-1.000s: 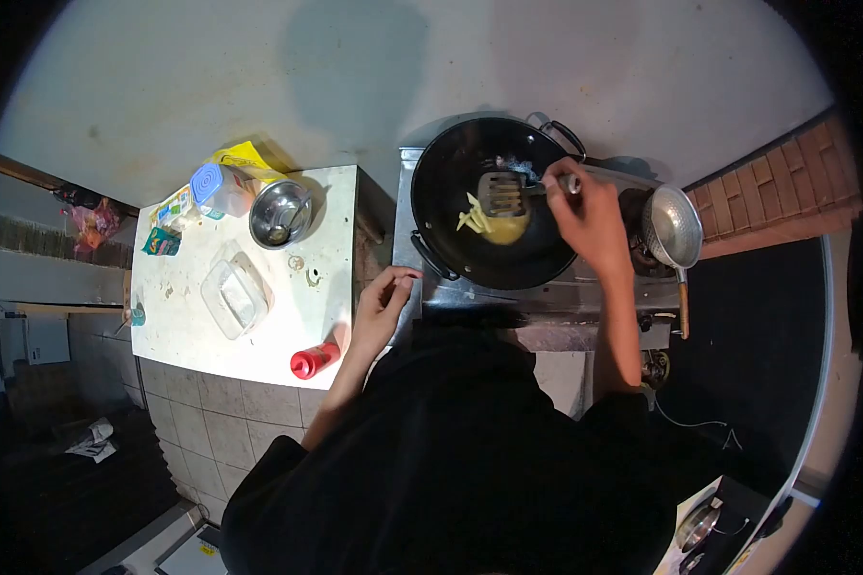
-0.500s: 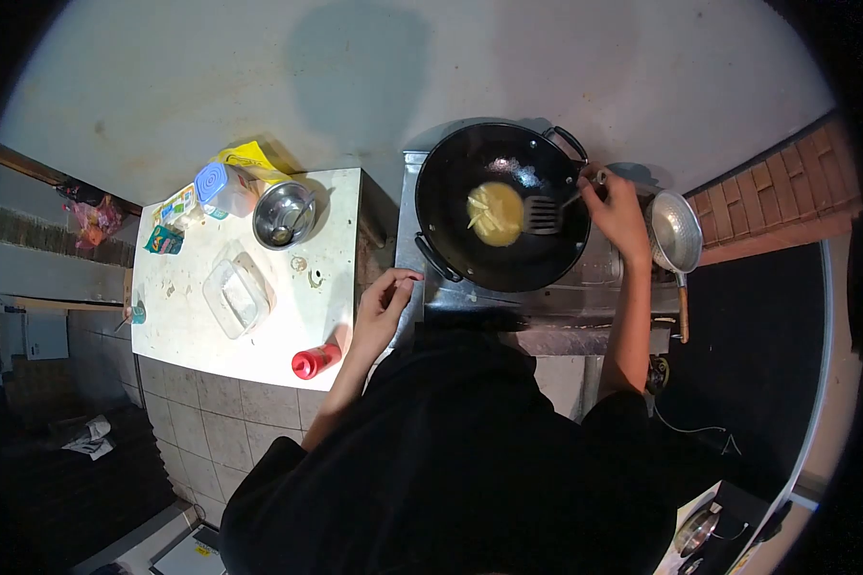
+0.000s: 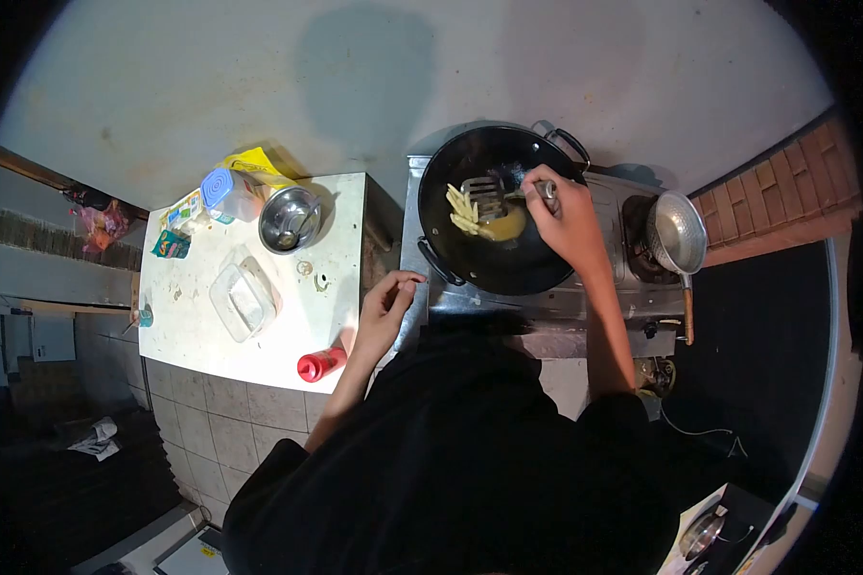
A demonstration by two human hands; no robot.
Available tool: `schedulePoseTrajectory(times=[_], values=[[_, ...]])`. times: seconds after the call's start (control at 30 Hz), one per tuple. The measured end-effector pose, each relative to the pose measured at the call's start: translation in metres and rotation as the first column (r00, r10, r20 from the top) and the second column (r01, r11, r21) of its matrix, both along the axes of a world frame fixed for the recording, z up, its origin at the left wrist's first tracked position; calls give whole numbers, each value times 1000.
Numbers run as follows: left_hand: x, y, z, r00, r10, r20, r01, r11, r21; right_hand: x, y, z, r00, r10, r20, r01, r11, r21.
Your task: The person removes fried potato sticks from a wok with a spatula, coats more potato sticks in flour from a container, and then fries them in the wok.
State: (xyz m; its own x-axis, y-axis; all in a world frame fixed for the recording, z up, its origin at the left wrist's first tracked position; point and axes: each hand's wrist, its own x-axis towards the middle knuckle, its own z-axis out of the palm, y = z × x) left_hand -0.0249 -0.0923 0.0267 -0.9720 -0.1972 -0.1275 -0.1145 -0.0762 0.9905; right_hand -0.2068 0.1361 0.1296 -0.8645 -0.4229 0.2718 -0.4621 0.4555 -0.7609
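A black wok with two loop handles sits on the stove. In its oil lie pale cut strips, looking like potato fries, pushed to the left side. My right hand is closed round the handle of a slotted metal spatula. The spatula's blade is down in the wok, just right of the strips. My left hand hovers near the wok's lower left handle, its fingers curled in and thumb against them. Nothing shows in it.
Right of the wok, a silver saucepan with a wooden handle sits over another burner. The white table at left bears a metal bowl, a clear plastic container, a blue-lidded tub and a red bottle.
My right hand has moved left over the wok, sweeping the spatula from the right of the oil to its upper left. The strips have shifted left. My left hand is nearly still.
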Motion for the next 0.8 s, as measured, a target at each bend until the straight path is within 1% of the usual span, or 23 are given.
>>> schedulePoseTrajectory(times=[0.03,0.1,0.23,0.3,0.33,0.4,0.5,0.53,0.57,0.63,0.77,0.8], values=[[0,0,0,1000,-1,1,1,1000,0,1,-1,0,1000,-1,1,1,1000,0],[-1,0,-1,1000,-5,-7,5,1000,-19,3,-3,1,991,36,-132,-41,998,-36],[-3,0,-3,1000,-4,2,4,1000,-9,12,1,20,993,39,-108,-41,999,-14],[-3,1,-3,1000,-6,-6,6,1000,-14,17,2,26,997,21,-71,-19,1000,25],[-3,1,-3,1000,-7,-6,7,1000,-14,19,3,28,997,20,-70,-18,1000,25],[-4,0,-4,1000,-14,2,14,1000,-20,24,2,30,996,45,-77,-39,996,81],[-4,0,-3,1000,-11,3,11,1000,-4,30,-3,18,992,85,-95,-83,996,33],[-5,0,-2,1000,-12,4,12,1000,-6,30,-3,14,992,112,-63,-110,993,46],[-5,0,0,1000,-14,8,14,1000,-19,30,-4,10,992,112,-62,-109,993,45],[-4,0,2,1000,-16,12,17,999,-32,30,-5,4,984,165,-73,-165,986,2],[-2,0,2,1000,-18,24,18,1000,-2,21,-1,-7,988,132,-74,-130,991,34],[-2,-1,2,1000,-16,23,16,1000,2,18,2,-5,995,96,-25,-93,991,95]])
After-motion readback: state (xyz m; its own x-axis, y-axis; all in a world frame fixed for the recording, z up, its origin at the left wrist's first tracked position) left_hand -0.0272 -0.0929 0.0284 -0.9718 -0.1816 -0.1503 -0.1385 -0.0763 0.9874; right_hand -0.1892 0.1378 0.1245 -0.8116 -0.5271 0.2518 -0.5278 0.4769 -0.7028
